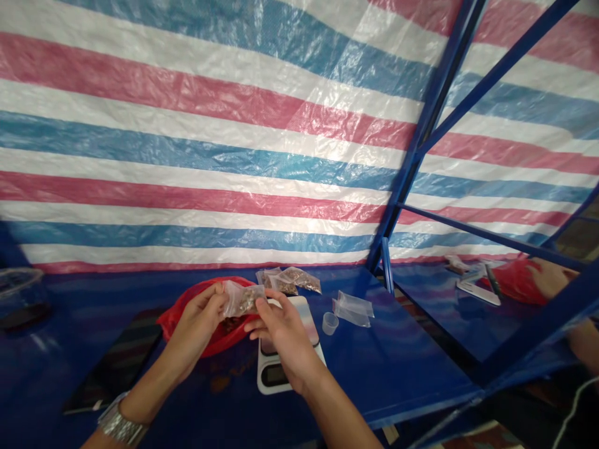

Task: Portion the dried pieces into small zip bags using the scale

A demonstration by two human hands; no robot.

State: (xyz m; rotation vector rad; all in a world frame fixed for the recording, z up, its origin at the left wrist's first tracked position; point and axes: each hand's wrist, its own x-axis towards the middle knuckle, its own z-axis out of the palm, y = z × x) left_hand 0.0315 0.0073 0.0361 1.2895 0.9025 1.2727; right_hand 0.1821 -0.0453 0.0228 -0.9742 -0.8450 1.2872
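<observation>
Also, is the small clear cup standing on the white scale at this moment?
No, the small clear cup is on the blue table, to the right of the white scale.

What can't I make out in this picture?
All in the head view:
- The scale's display: too small and dim to read.
- The red bag's contents: partly behind the hands and small bag.
- The co-worker: cut off by the right edge.
- The clear tub: cut off at left.
</observation>
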